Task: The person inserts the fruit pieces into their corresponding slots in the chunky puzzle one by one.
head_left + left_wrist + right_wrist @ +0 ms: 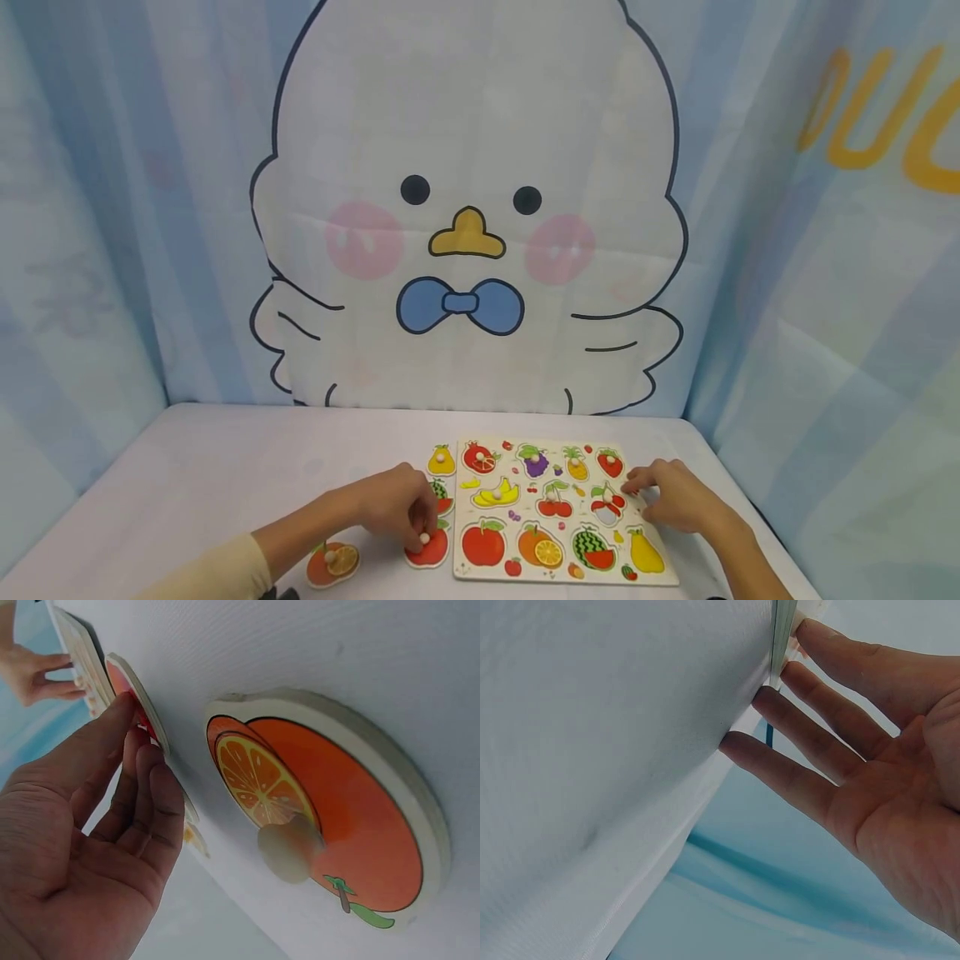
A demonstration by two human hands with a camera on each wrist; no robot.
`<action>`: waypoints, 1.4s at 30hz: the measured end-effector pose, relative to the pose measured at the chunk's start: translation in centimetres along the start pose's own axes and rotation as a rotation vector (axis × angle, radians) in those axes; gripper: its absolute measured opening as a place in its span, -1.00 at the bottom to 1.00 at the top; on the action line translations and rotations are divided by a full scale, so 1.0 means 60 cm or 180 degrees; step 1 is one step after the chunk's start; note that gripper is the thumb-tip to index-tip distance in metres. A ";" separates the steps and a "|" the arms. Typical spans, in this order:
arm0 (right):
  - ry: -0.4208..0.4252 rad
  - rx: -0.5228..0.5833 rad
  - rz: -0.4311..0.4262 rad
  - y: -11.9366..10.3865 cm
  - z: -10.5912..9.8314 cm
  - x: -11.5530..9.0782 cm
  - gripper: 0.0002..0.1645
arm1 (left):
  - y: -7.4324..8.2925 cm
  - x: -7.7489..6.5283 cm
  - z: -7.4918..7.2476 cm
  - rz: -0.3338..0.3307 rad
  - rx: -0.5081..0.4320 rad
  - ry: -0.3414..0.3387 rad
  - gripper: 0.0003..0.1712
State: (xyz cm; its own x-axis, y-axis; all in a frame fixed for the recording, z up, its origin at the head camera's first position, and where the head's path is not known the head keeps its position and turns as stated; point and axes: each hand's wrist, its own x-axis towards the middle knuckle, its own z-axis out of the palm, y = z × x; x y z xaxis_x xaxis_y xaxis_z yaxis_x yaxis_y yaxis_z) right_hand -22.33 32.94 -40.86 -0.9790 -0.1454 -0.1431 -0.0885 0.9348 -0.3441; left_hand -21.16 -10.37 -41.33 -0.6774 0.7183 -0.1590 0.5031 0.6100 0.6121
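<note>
My left hand (397, 506) pinches the small knob of a red apple puzzle piece (432, 557), which lies on the table just left of the puzzle board (525, 573). The left wrist view shows thumb and fingertips meeting at that red piece (147, 714). On the far side, my right hand (678, 497) touches the board's right edge. In the right wrist view its fingers (791, 769) are extended, with the fingertips at the board's edge and the table surface. The board carries pictures of several fruits, some with knobs.
An orange puzzle piece (332, 565) with a pale knob lies under my left forearm. Behind the apple piece are a watermelon piece (442, 498) and a yellow pear piece (442, 460). A curtain with a cartoon duck (465, 350) hangs behind the white table (225, 467).
</note>
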 end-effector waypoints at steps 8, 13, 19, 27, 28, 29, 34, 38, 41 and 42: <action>0.0002 0.0003 -0.0038 0.004 0.001 0.000 -0.58 | -0.002 0.002 0.003 0.0003 -0.0018 0.0012 -0.86; -0.0012 0.0023 0.0007 0.008 0.003 0.001 -0.58 | -0.001 0.003 0.006 -0.0077 -0.0066 0.0012 -0.87; -0.0006 0.0027 0.0037 0.009 0.006 -0.001 -0.58 | 0.000 0.004 0.005 -0.0061 0.0013 0.0022 -0.86; -0.0013 0.0037 0.0049 0.007 0.004 -0.003 -0.58 | 0.003 0.011 0.002 0.0052 0.0091 0.0060 -0.86; -0.0019 0.0040 0.0049 0.006 0.003 -0.003 -0.58 | 0.004 0.012 0.002 0.0075 0.0101 0.0063 -0.86; -0.0025 0.0040 0.0051 0.005 0.002 -0.003 -0.58 | 0.006 0.014 0.002 0.0098 0.0094 0.0064 -0.86; -0.0036 0.0029 0.0056 0.003 0.000 -0.003 -0.59 | 0.014 0.026 0.006 0.0240 0.0155 0.0075 -0.87; -0.0016 0.0009 0.0052 0.003 0.000 -0.001 -0.58 | 0.026 0.038 0.008 0.0322 0.0206 0.0077 -0.90; -0.0002 -0.0002 0.0041 0.003 0.001 0.001 -0.59 | 0.035 0.047 0.010 0.0354 0.0245 0.0081 -0.92; 0.0000 -0.0005 0.0044 0.003 0.001 0.002 -0.59 | 0.038 0.050 0.011 0.0357 0.0257 0.0083 -0.92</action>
State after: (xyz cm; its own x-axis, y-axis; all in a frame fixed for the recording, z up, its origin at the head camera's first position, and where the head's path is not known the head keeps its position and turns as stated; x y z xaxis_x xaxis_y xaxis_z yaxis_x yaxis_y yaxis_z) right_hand -22.44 33.06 -41.00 -0.9801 -0.1324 -0.1480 -0.0752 0.9372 -0.3405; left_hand -21.70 -6.58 -40.90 -0.6275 0.7753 -0.0723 0.6174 0.5520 0.5604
